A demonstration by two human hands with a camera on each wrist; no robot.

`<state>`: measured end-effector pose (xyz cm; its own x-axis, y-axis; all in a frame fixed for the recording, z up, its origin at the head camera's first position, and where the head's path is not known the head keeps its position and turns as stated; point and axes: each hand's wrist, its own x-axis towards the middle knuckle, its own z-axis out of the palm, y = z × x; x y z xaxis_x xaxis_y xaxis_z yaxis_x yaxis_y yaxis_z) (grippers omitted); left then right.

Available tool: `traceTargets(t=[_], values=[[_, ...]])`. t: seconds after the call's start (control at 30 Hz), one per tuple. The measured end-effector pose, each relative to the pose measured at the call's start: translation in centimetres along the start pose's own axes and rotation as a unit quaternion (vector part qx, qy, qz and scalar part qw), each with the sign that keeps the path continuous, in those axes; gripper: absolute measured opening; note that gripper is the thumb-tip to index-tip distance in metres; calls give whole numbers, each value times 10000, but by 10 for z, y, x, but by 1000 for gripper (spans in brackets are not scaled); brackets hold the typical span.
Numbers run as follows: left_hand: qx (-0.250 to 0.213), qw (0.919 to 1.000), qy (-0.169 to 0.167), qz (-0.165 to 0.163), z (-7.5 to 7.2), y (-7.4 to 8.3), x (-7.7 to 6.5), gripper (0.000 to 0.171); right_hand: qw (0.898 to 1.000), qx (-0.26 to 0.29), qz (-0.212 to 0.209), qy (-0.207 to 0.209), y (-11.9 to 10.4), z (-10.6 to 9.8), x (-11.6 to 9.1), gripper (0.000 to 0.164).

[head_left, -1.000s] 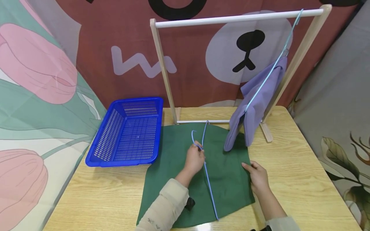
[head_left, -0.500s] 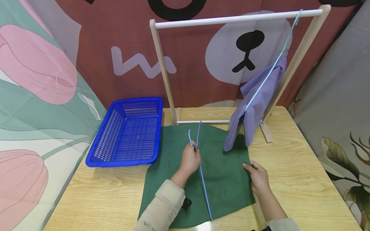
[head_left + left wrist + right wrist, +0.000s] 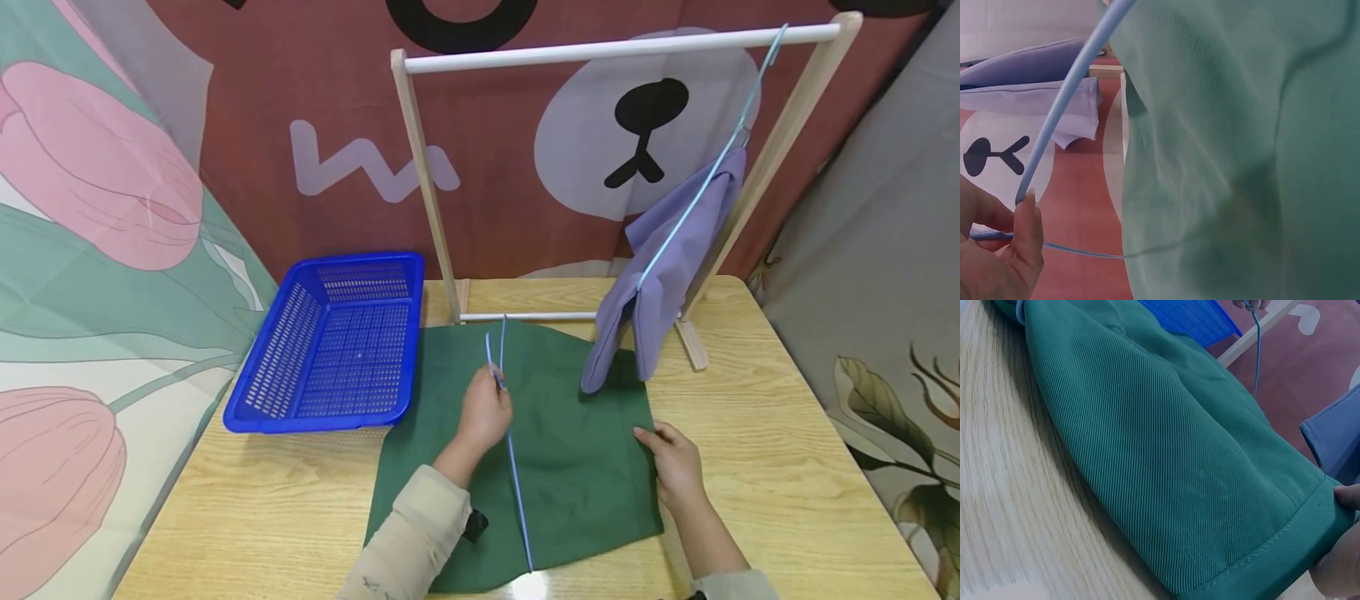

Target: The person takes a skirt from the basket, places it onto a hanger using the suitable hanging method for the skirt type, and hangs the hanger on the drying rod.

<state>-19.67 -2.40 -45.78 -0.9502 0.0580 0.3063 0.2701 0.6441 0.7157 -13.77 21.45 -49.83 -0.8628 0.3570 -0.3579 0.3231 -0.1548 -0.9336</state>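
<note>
A green cloth point(image 3: 585, 467) with a stitched hem lies spread on the table; I cannot tell which garment it is. Over its middle, seen nearly edge-on, stands a blue clothes hanger point(image 3: 517, 492). My left hand point(image 3: 483, 412) grips the hanger just below its hook, and the left wrist view shows thumb and fingers pinching the hanger's neck. At the cloth's right edge my right hand point(image 3: 678, 467) pinches the hem between thumb and fingers. In the right wrist view the green cloth point(image 3: 1147, 437) lifts slightly off the wood there.
Behind the cloth stands a garment rack point(image 3: 517, 57) with white bars and wooden legs. From its right end hangs a purple garment point(image 3: 675, 242) on a turquoise hanger point(image 3: 690, 204). A blue mesh basket point(image 3: 405, 367) is at the left on the wooden table point(image 3: 285, 517).
My left hand has moved left with the hanger, whose lower end has also slid left over the cloth. The right hand has stayed at the hem, shifting only slightly.
</note>
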Motion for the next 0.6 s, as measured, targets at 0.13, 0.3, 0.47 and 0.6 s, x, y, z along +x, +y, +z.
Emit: traceTargets(t=[0.13, 0.3, 0.47, 0.6], values=[[75, 9999, -94, -28, -6, 2, 1, 13, 10000, -61, 36, -22, 1, -3, 1, 28], [94, 9997, -210, -33, -12, 3, 1, 14, 9991, -434, 13, -32, 4, -8, 1, 24], [120, 9996, -257, -5, -15, 3, 2, 14, 9933, -1149, -90, 28, 10, -13, 2, 5], [74, 9995, -304, 35, -18, 5, 2, 13, 9851, -1716, -144, 8, 15, -15, 3, 21]])
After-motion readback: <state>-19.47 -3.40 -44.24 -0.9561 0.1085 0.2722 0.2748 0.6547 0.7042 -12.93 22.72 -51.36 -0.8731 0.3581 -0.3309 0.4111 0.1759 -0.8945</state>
